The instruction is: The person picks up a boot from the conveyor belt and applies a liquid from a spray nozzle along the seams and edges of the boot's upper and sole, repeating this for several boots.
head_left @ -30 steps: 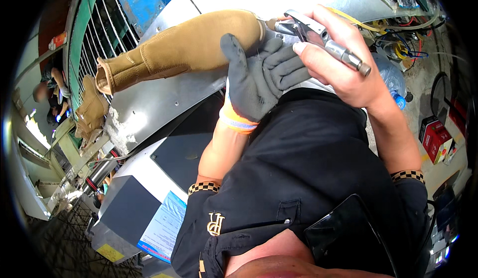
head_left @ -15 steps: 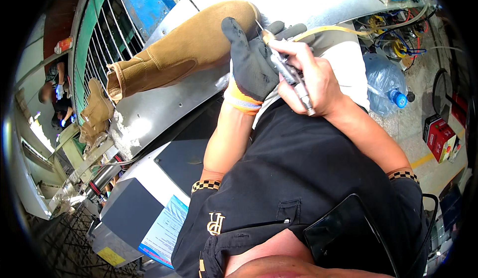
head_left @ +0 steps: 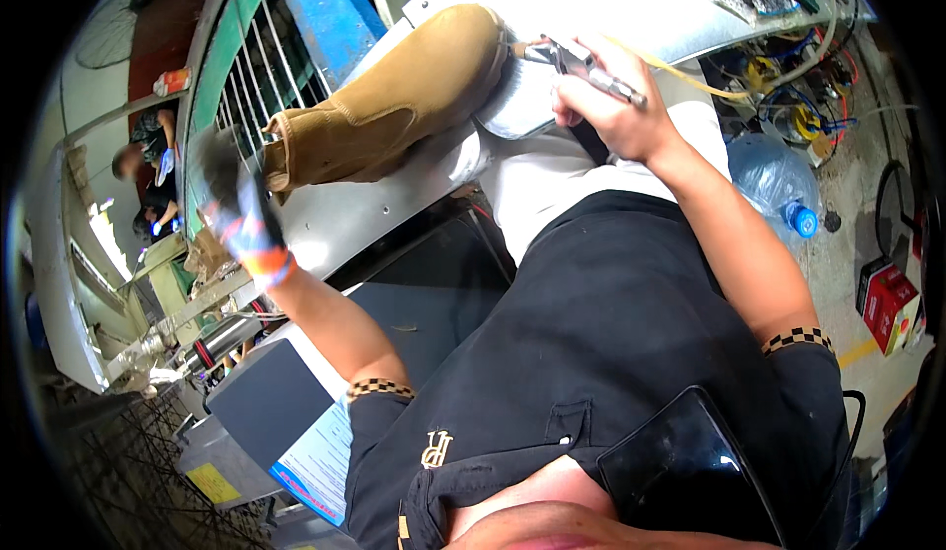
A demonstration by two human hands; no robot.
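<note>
A tan boot (head_left: 409,92) lies on its side across the metal worktop, its toe toward the middle and its shaft opening to the left. My left hand (head_left: 244,217), in a dark grey glove with an orange cuff, is beside the shaft opening, its fingers smeared by motion. Whether it touches the boot, I cannot tell. My bare right hand (head_left: 626,102) is closed round a slim silver pen-shaped tool (head_left: 613,85) with a brownish tip. That tip points left, close to the boot's toe. A yellowish hose (head_left: 680,69) runs off to the right from beside this hand.
The worktop's metal edge (head_left: 340,213) runs before me. Behind the boot stand a green-framed rack with white bars (head_left: 271,57) and a blue panel (head_left: 335,18). At right are a large plastic bottle (head_left: 774,180), cables and a red box (head_left: 889,306). Other people work at far left.
My left hand has left the boot's toe and swung left to the shaft opening. The tool in my right hand has moved slightly up and right. The view has shifted a little.
</note>
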